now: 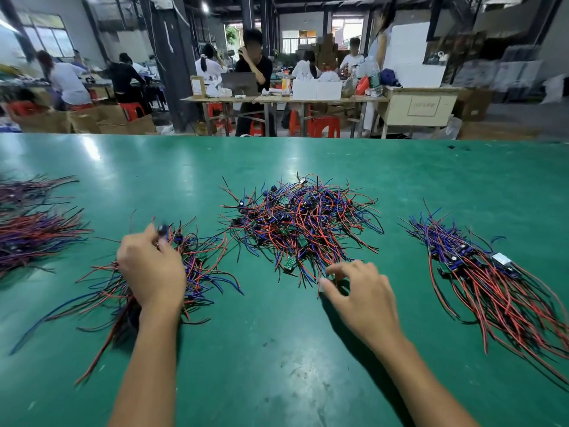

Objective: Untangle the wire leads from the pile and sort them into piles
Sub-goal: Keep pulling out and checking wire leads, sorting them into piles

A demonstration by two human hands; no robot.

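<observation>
Tangled pile of red, blue and black wire leads with small green circuit boards sits mid green worktop. Left hand grips a loose bunch of leads left of it, fingers curled round them; right hand pinches a lead at the pile's near edge. A sorted, combed bundle of leads lies far right, two blurred bundles far left.

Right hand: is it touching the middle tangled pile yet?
Touching. In the head view the right hand reaches the near edge of the middle pile, with thumb and fingertips closing on a small green board among its wires.
</observation>
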